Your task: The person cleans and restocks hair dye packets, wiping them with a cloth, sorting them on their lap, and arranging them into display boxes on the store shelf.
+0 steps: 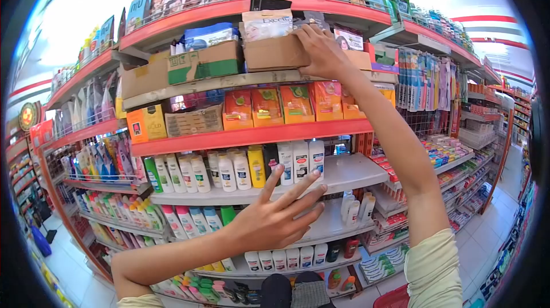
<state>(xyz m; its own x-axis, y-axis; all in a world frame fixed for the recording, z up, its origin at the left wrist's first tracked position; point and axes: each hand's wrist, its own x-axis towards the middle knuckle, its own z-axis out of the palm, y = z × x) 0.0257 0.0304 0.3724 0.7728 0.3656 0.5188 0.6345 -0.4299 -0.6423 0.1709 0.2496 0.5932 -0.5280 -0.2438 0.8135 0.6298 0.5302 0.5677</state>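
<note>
Right hand (322,51), half curled, gripped right end of box (274,54) at upper shelf (212,83); packet (267,26) stood in box, carton (204,65) just beside. Left hand (278,217), spread wide, held nothing, in front of bottles (226,171) below orange packs (266,107).

Room beside white bottles (301,156); cardboard boxes (275,53) apparently block upper shelf (229,81).

From the person's head, 1 wide, round-edged view looked forward and down onto the shelves (252,137), near and almost face-on, with floor (472,239) showing at both sides.
</note>
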